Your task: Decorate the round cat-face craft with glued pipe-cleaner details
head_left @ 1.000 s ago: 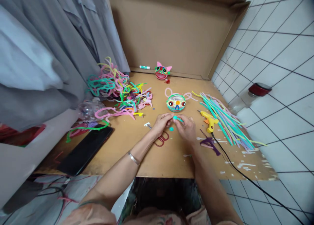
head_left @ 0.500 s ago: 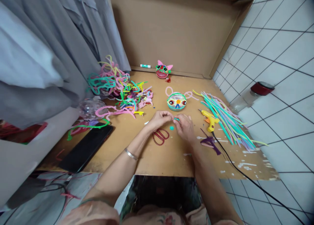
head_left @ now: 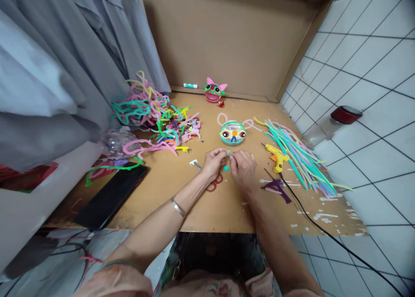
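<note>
My left hand (head_left: 212,163) and my right hand (head_left: 243,169) meet at the middle of the cardboard work surface (head_left: 181,202), both pinching a small teal pipe-cleaner piece (head_left: 229,153). A small teal coil (head_left: 226,168) lies on the board just under them. Red-handled scissors (head_left: 214,184) lie partly beneath my left wrist. A round pipe-cleaner face with pink ears (head_left: 232,132) sits just beyond my fingers.
A tangled pile of coloured pipe cleaners (head_left: 155,117) lies at the left, a straight bundle (head_left: 298,156) at the right. A yellow glue gun (head_left: 275,158) with a black cord sits right of my hand. A black phone (head_left: 112,195), a pink-eared figure (head_left: 213,91), a red-lidded jar (head_left: 343,117).
My hands stayed together on the teal piece, shifting slightly and twisting it. The view drifted a little; the things on the board did not move.
</note>
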{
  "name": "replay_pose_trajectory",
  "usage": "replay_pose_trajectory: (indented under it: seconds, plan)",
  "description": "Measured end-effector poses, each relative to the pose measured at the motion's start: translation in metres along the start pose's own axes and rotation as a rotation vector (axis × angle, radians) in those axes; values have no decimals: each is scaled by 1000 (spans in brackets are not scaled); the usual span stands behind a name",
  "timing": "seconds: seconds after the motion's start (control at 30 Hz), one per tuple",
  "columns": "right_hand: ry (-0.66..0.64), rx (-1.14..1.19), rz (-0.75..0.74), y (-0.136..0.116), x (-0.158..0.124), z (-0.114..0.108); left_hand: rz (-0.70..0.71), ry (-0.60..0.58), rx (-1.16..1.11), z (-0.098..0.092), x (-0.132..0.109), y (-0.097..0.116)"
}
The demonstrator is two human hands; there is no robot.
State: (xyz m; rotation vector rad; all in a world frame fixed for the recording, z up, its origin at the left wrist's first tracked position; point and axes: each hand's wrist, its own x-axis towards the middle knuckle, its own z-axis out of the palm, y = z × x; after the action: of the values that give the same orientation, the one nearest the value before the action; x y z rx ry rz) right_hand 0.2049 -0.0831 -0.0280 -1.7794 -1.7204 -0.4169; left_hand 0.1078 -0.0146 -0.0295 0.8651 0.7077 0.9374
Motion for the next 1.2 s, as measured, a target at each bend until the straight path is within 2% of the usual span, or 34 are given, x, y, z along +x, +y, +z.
replay_pose_trajectory:
  seconds: [0.2,0.47,0.77,0.93,1.2]
  plan:
    - [45,-192,-55,-3,-1,-1,-32,25,-73,3,-2,-9]
    - [11,-100,-43,5,0,-1,-13,-26,-38,0,0,-11]
    - [93,106,4,10,5,-7,66,-118,173,-10,2,9]
    - [86,141,-72,10,6,-7,15,-294,232,-16,5,19]
    - [49,130,-79,10,4,-6,58,-293,307,-17,5,23]
